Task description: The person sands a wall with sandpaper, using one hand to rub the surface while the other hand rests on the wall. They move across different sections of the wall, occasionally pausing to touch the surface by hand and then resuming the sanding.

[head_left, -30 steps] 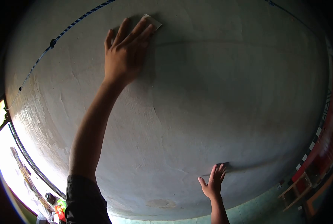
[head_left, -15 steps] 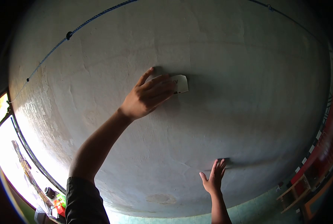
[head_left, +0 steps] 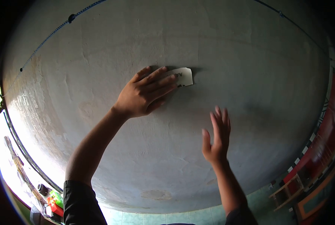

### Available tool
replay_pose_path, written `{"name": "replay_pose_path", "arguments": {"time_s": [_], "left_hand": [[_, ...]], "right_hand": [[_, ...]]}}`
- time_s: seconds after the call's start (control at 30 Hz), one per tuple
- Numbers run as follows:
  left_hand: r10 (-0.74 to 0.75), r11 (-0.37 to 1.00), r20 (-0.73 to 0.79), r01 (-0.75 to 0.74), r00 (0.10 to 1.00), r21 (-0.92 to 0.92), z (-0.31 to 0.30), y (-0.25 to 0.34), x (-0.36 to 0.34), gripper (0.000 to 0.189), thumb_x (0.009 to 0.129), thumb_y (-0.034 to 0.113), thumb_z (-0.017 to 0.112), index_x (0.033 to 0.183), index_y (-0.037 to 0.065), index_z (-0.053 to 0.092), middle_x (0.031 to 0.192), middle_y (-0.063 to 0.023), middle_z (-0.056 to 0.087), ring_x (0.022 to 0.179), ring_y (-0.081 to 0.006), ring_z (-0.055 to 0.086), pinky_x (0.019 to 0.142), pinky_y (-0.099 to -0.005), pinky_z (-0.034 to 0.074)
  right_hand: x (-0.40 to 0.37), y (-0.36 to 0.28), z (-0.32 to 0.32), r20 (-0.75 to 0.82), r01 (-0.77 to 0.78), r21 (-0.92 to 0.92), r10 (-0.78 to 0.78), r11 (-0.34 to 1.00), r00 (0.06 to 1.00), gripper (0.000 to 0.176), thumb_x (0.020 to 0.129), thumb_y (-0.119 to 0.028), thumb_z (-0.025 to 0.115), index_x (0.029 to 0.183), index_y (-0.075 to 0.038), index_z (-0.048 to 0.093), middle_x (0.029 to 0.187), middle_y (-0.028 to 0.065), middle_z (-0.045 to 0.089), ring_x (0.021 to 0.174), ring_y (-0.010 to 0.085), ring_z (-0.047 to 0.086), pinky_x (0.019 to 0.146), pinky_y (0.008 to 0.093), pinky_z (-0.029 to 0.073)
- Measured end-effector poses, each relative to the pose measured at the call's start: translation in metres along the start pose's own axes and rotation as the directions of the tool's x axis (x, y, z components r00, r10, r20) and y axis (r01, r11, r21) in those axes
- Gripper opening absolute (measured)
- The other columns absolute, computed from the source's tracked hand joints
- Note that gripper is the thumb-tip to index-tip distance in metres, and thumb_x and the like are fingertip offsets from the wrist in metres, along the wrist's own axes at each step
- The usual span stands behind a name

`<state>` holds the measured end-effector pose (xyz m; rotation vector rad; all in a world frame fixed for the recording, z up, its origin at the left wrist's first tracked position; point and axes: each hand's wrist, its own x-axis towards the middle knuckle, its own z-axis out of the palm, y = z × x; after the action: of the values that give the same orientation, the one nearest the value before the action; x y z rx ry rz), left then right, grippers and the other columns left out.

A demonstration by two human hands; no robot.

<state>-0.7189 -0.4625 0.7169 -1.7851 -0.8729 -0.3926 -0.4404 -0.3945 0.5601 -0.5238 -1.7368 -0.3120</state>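
Note:
My left hand (head_left: 138,94) lies against a grey plastered wall (head_left: 156,142), its fingers stretched over a small piece of sandpaper (head_left: 185,77). The sandpaper's pale back carries dark printed letters, and its left part is hidden under the fingers. Lower and to the right, my right hand (head_left: 218,139) is raised before the wall, empty. Its thumb stands apart from the fingers, which are slightly blurred. A soft shadow falls on the wall to its right.
A blue rope (head_left: 49,36) with knots crosses the top. Bright window light (head_left: 9,150) comes in at left, above a red and green bundle (head_left: 54,204). A wooden frame (head_left: 287,193) stands at lower right by a red surface (head_left: 321,150). Pale green tiles (head_left: 156,218) run along the bottom.
My right hand has moved up from low on the wall. The fingers of my left hand have flattened over the sandpaper, which sits slightly higher in view.

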Motion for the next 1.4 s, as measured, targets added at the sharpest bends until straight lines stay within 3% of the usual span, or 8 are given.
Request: {"name": "replay_pose_path", "arguments": {"time_s": [0.2, 0.4, 0.57, 0.7, 1.1, 1.23, 1.37, 1.4], "left_hand": [[-0.013, 0.999, 0.02, 0.014, 1.0, -0.036, -0.001, -0.002, -0.006, 0.071, 0.084, 0.042, 0.08, 0.148, 0.033, 0.054, 0.16, 0.0113, 0.045, 0.152, -0.0178, 0.036, 0.128, -0.0519, 0.028], [-0.072, 0.997, 0.046, 0.072, 0.996, -0.012, -0.009, -0.013, -0.054, 0.069, 0.081, 0.039, 0.082, 0.145, 0.03, 0.059, 0.158, 0.0083, 0.05, 0.152, -0.0181, 0.038, 0.128, -0.0537, 0.027], [-0.088, 0.995, 0.048, 0.086, 0.995, 0.044, -0.014, -0.025, -0.092, 0.064, 0.083, 0.04, 0.08, 0.143, 0.03, 0.061, 0.159, 0.0044, 0.049, 0.152, -0.0204, 0.037, 0.127, -0.0544, 0.026], [-0.148, 0.985, 0.044, 0.143, 0.988, 0.093, -0.019, -0.046, -0.134, 0.057, 0.087, 0.045, 0.075, 0.141, 0.031, 0.063, 0.161, 0.0017, 0.046, 0.154, -0.0233, 0.035, 0.127, -0.0549, 0.023], [-0.18, 0.975, 0.024, 0.175, 0.983, 0.135, -0.024, -0.067, -0.177, 0.065, 0.082, 0.046, 0.074, 0.144, 0.031, 0.061, 0.162, -0.0037, 0.046, 0.153, -0.0332, 0.036, 0.124, -0.0606, 0.02], [-0.244, 0.965, 0.035, 0.239, 0.969, 0.107, -0.028, -0.063, -0.173, 0.069, 0.078, 0.048, 0.081, 0.143, 0.041, 0.059, 0.163, 0.0062, 0.043, 0.156, -0.0224, 0.031, 0.13, -0.0536, 0.015], [-0.245, 0.963, 0.0, 0.243, 0.97, 0.112, -0.019, -0.063, -0.177, 0.071, 0.078, 0.047, 0.079, 0.145, 0.041, 0.057, 0.163, 0.0046, 0.043, 0.155, -0.0254, 0.031, 0.129, -0.0572, 0.015], [-0.25, 0.961, -0.013, 0.249, 0.968, 0.118, -0.018, -0.063, -0.175, 0.071, 0.078, 0.048, 0.079, 0.145, 0.041, 0.057, 0.163, 0.0047, 0.043, 0.156, -0.0252, 0.031, 0.129, -0.0569, 0.015]], "right_hand": [[0.124, -0.01, 0.017, 0.119, 0.386, -0.164, -0.37, 0.908, 0.921, 0.058, 0.1, -0.022, 0.061, 0.154, -0.008, 0.045, 0.158, 0.0071, 0.049, 0.152, 0.0389, 0.035, 0.118, 0.0657, 0.027], [0.126, -0.016, 0.046, 0.028, 0.322, -0.218, -0.324, 0.921, 0.946, 0.07, 0.097, -0.035, 0.066, 0.155, -0.004, 0.042, 0.162, 0.0102, 0.042, 0.153, 0.0395, 0.032, 0.118, 0.0665, 0.029], [0.116, -0.044, 0.087, -0.1, 0.189, -0.263, -0.221, 0.946, 0.97, 0.094, 0.099, -0.066, 0.049, 0.163, -0.004, 0.02, 0.164, 0.0341, 0.022, 0.152, 0.0526, 0.024, 0.116, 0.0715, 0.025], [0.124, -0.069, 0.095, -0.076, 0.052, -0.361, -0.085, 0.931, 0.993, 0.086, 0.099, -0.063, 0.051, 0.164, -0.012, 0.027, 0.167, 0.0261, 0.024, 0.153, 0.0493, 0.025, 0.117, 0.0709, 0.025], [0.152, -0.035, 0.061, 0.255, 0.542, -0.264, -0.484, 0.798, 0.837, 0.06, 0.1, -0.038, 0.065, 0.155, -0.028, 0.046, 0.167, 0.0037, 0.035, 0.154, 0.0364, 0.031, 0.118, 0.0607, 0.033], [0.192, -0.003, 0.042, -0.107, 0.297, -0.271, -0.336, 0.915, 0.936, 0.047, 0.1, -0.026, 0.065, 0.147, -0.026, 0.059, 0.163, 0.0051, 0.044, 0.155, 0.0332, 0.031, 0.122, 0.058, 0.028], [0.175, -0.026, 0.05, 0.348, 0.687, -0.198, -0.605, 0.699, 0.716, 0.047, 0.1, -0.021, 0.065, 0.146, -0.022, 0.059, 0.161, 0.0059, 0.047, 0.153, 0.0329, 0.035, 0.124, 0.0545, 0.028], [0.189, -0.021, 0.047, 0.301, 0.673, -0.232, -0.605, 0.703, 0.737, 0.046, 0.1, -0.02, 0.064, 0.146, -0.021, 0.059, 0.16, 0.0065, 0.047, 0.153, 0.0329, 0.034, 0.124, 0.0544, 0.028]]}}
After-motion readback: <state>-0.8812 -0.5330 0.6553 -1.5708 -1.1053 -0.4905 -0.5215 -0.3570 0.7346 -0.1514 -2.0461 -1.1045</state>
